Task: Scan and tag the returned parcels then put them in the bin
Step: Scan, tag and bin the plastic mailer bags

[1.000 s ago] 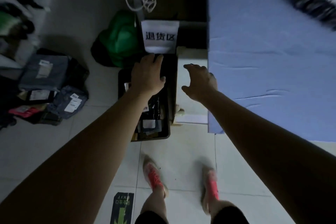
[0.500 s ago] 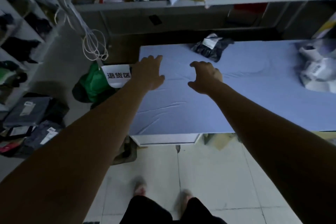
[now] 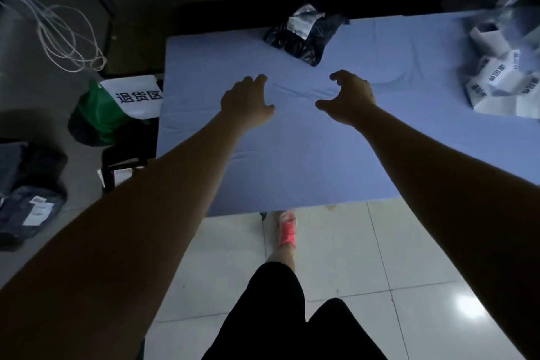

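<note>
Black plastic parcel [image 3: 304, 35] at the far edge of the tabletop [image 3: 292, 161], so we've got left hand [image 3: 248, 101] and right hand [image 3: 350, 99] out, loosely spread and empty, probably to grab it.

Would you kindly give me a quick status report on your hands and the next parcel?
Left hand and right hand empty, above the blue table. Black parcel ahead, untouched. Nothing between hands and parcel.

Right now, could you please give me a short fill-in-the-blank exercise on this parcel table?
1. The black parcel lies on the ____ table.
2. The left hand and the right hand each hold ____.
3. The white parcels lie nearer the ____ hand.
Missing: blue; nothing; right.
</note>
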A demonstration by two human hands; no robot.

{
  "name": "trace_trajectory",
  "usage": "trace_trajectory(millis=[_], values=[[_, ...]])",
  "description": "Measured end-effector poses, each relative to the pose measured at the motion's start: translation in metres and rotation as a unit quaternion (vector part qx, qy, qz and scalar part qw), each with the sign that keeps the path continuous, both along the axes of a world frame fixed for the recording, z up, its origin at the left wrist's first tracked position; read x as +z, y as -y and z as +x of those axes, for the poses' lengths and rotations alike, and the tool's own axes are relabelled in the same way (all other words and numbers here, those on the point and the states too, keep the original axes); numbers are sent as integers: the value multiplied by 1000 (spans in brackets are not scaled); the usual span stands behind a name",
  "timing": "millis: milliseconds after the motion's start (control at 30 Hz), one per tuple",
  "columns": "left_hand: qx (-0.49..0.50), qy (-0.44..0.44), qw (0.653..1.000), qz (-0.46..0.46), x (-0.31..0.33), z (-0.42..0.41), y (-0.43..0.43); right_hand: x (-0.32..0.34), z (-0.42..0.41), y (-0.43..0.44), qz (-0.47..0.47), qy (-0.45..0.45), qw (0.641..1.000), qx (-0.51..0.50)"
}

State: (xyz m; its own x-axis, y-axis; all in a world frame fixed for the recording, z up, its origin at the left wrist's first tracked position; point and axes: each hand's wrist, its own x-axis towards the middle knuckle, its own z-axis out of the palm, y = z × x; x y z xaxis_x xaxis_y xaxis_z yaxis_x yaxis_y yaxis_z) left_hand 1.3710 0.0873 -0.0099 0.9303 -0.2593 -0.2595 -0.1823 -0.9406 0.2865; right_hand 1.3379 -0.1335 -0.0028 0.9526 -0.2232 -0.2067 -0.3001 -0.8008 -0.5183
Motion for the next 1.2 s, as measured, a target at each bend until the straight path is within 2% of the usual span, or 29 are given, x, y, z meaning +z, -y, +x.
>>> trace_trajectory(millis=[200,300,467,567,667,833,967,1067,1200], values=[[46,-33,998,-42,-57,123,14,-52,114,18,12,-40,999,-6],[77,-80,986,-128,-79,187,29,-74,173,27,35,-32,998,-34],[154,-142,914,-348,-96,265,68,-103,242,41,141,-31,984,-104],[185,-141,884,-405,-103,284,92,-110,261,38,241,-47,961,-130],[179,-171,875,-417,-105,281,112,-109,266,37,283,-45,949,-134],[187,-110,882,-419,-99,245,137,-102,248,61,201,-23,973,-114],[194,-131,864,-446,-88,187,166,-84,201,108,194,-34,979,-45],[204,-132,881,-405,-84,129,201,-76,154,158,158,-49,986,23],[240,-148,869,-407,-86,45,268,-74,91,242,109,-61,989,79]])
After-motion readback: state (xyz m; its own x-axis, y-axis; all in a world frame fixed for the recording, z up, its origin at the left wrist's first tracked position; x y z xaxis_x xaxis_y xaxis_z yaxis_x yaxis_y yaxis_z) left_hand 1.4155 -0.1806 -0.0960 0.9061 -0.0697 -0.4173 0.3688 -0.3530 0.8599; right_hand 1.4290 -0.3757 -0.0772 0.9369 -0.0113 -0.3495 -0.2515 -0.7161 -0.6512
